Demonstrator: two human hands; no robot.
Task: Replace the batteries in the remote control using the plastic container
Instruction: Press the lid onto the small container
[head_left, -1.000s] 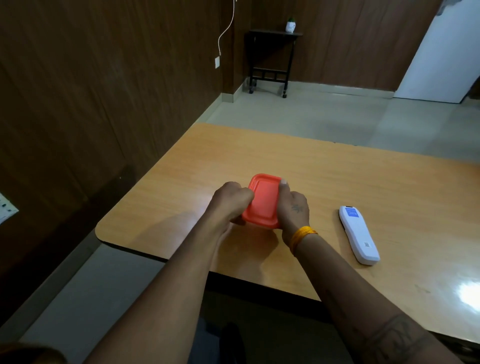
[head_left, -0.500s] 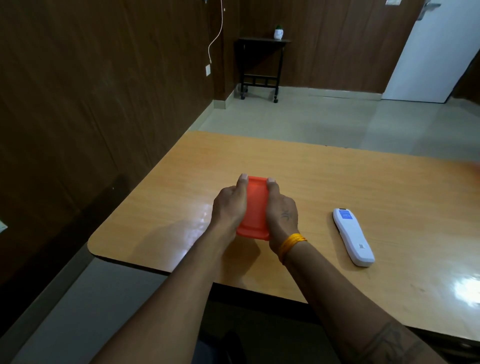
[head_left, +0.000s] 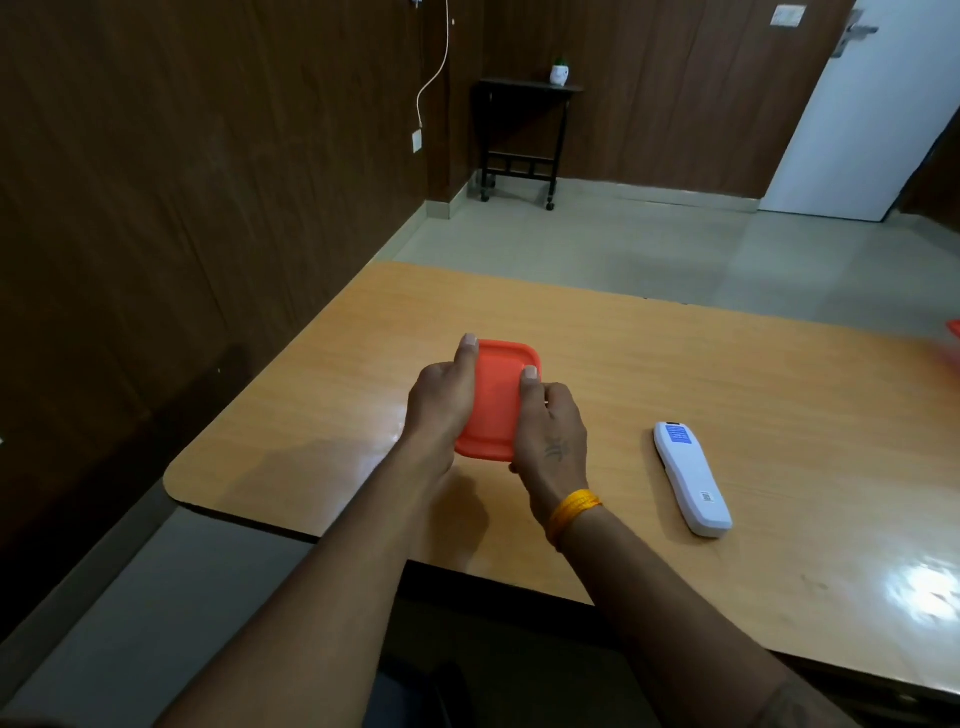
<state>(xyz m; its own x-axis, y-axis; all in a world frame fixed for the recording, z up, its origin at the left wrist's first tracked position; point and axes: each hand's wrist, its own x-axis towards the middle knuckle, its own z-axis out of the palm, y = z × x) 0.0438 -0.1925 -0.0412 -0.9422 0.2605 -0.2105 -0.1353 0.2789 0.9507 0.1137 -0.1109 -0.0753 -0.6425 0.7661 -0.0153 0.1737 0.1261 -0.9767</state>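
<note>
A small plastic container with an orange-red lid (head_left: 496, 400) is held between both hands over the wooden table (head_left: 675, 374). My left hand (head_left: 441, 402) grips its left side, thumb along the lid's left edge. My right hand (head_left: 553, 431) grips its right side, thumb on the lid. The container's body is hidden under the lid and my fingers. A white remote control (head_left: 691, 478) lies on the table to the right of my right hand, apart from it, with a blue label at its far end.
An orange-red object (head_left: 953, 338) shows at the right frame edge on the table. The table's near-left rounded corner (head_left: 179, 483) is left of my arms. A dark wood wall runs along the left. A black side table (head_left: 519, 135) stands far back.
The lid is turned more flat toward me now than half a second ago. My right thumb has slid further onto the lid. The remote has not moved.
</note>
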